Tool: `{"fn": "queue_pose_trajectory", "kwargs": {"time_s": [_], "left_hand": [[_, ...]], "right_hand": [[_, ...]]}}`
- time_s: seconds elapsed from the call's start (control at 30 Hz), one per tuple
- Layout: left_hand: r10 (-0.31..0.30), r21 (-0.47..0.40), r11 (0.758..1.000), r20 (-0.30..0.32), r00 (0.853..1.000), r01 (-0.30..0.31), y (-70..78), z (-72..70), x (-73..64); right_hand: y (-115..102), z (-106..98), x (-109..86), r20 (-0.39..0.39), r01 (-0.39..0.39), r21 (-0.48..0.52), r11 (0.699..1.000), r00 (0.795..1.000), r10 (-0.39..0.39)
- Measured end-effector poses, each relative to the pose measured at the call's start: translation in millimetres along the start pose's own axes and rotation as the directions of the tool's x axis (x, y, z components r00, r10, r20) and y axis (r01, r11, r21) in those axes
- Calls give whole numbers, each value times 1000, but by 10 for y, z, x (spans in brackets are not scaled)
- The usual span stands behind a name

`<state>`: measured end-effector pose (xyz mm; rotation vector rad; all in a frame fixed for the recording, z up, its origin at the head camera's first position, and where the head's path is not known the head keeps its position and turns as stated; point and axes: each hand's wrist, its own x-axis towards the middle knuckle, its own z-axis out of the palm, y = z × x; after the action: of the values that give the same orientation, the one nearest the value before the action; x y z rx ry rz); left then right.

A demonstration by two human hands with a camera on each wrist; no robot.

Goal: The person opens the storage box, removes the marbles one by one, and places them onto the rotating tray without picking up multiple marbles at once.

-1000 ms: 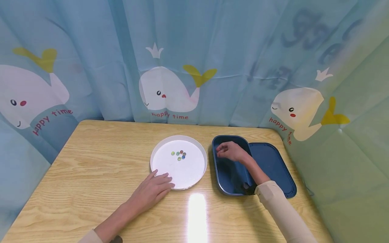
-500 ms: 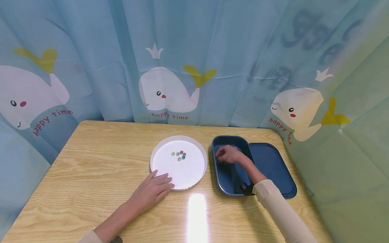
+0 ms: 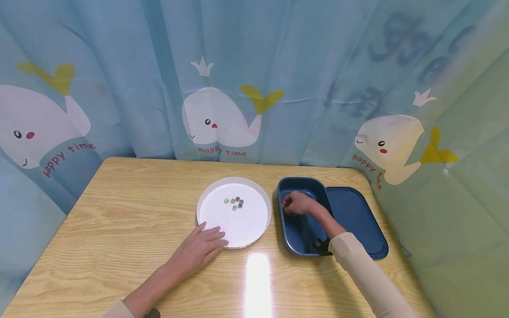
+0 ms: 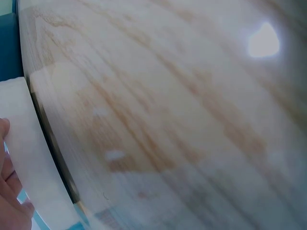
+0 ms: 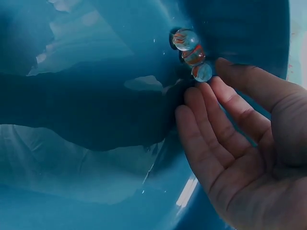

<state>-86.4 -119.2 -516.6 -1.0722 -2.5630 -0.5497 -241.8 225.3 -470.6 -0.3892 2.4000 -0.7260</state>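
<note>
My right hand [image 3: 299, 204] reaches down inside the dark blue box [image 3: 302, 254]. In the right wrist view three clear glass marbles [image 5: 194, 56] with orange swirls sit in a row by the wall. The thumb and index fingertips are right at the nearest marble [image 5: 202, 73], and the other fingers stretch out loosely beside it. My left hand [image 3: 197, 245] rests with spread fingers on the near left rim of the round white tray [image 3: 233, 180]. Several coloured marbles [image 3: 237, 199] lie clustered toward the tray's far side.
A flat dark blue lid [image 3: 354, 212] lies right of the box on the wooden table [image 3: 139, 198]. Light blue whale-print curtains [image 3: 254, 53] hang behind the table, and a greenish stretch [image 3: 473, 212] runs along its right side.
My right hand has gone lower into the box, its fingertips now nearer the left wall. The left hand, the tray and the marbles on it have stayed put.
</note>
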Motion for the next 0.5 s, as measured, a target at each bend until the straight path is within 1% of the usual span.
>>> {"fn": "queue_pose_trajectory", "kwargs": {"time_s": [0.27, 0.5], "left_hand": [[14, 4, 1000, -10, 1000, -14, -2, -4, 2], [15, 1, 1000, -16, 1000, -15, -1, -3, 2]], "right_hand": [[-11, 23, 10, 7, 11, -4, 1000, 1000, -11], [4, 19, 20, 17, -11, -1, 1000, 1000, 11]]}}
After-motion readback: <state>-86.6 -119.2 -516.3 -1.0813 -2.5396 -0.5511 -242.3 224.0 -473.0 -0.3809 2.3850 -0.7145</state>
